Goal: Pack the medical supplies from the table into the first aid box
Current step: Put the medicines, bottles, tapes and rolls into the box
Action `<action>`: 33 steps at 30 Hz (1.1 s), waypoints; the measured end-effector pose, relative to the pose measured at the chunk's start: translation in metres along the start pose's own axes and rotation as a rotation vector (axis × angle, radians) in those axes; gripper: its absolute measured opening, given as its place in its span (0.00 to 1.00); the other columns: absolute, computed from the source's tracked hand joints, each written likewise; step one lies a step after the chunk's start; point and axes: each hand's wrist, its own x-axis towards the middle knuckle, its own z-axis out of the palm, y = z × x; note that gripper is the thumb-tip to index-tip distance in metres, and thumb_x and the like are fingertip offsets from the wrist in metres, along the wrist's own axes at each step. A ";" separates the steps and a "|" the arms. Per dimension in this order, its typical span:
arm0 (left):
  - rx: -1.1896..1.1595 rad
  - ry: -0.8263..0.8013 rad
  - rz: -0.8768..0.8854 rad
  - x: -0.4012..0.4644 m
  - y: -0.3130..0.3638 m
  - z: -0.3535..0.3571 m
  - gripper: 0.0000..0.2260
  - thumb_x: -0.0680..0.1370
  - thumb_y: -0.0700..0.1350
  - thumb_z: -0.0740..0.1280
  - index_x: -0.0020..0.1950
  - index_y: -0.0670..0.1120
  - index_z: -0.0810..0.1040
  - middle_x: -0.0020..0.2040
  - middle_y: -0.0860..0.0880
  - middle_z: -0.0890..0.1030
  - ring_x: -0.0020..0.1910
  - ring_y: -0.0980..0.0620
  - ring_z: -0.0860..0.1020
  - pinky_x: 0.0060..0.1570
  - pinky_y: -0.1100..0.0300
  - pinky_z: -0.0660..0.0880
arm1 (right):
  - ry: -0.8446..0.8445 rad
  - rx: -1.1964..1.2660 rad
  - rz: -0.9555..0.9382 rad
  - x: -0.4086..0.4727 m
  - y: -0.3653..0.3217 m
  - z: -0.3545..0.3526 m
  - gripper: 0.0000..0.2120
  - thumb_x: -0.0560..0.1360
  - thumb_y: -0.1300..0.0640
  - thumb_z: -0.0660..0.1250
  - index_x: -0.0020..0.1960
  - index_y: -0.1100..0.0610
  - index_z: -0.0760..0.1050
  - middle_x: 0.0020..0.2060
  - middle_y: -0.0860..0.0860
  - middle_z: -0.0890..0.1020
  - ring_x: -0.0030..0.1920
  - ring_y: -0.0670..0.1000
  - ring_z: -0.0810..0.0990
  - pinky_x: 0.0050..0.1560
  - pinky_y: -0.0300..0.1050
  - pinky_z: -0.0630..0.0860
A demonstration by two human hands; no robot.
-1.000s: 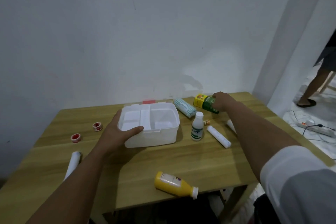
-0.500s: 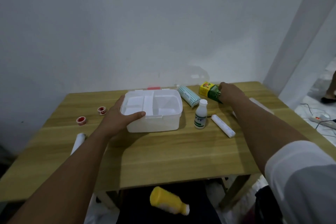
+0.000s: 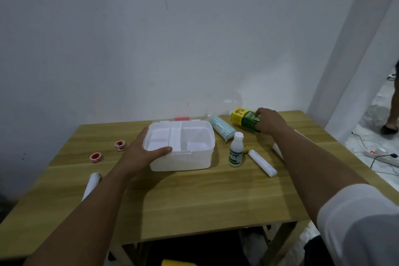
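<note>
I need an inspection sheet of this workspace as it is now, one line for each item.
Surface: wooden table, mostly bare in front.
Job's things: open first aid box, tray empty; white bottle upright; striped roll; white roll; two red tape rolls.
Clutter: nothing seen.
Grippers: left hand grips the box's corner; right hand grasps green-yellow carton.
Cables: power strip on floor, right.
Surroundings: white wall.

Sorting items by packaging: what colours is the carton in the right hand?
Yellow and green carton, seen in the head view.
</note>
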 end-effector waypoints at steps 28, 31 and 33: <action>-0.017 -0.025 0.012 -0.004 0.009 -0.003 0.27 0.69 0.57 0.79 0.61 0.69 0.69 0.56 0.65 0.75 0.52 0.61 0.73 0.44 0.57 0.77 | -0.237 -0.303 -0.482 -0.065 -0.172 -0.068 0.25 0.66 0.62 0.79 0.60 0.48 0.82 0.57 0.50 0.81 0.54 0.54 0.79 0.46 0.50 0.78; -0.016 -0.022 0.011 -0.003 0.009 -0.002 0.25 0.69 0.56 0.80 0.56 0.71 0.68 0.54 0.68 0.73 0.50 0.64 0.72 0.45 0.54 0.78 | -0.237 -0.337 -0.488 -0.066 -0.176 -0.067 0.25 0.65 0.63 0.79 0.61 0.49 0.83 0.56 0.51 0.82 0.54 0.55 0.80 0.44 0.49 0.77; -0.014 -0.022 0.007 -0.002 0.008 -0.003 0.25 0.68 0.57 0.80 0.57 0.71 0.68 0.55 0.67 0.73 0.51 0.60 0.73 0.45 0.53 0.79 | -0.258 -0.339 -0.495 -0.066 -0.178 -0.068 0.26 0.65 0.65 0.79 0.61 0.51 0.83 0.56 0.52 0.82 0.53 0.55 0.80 0.46 0.50 0.80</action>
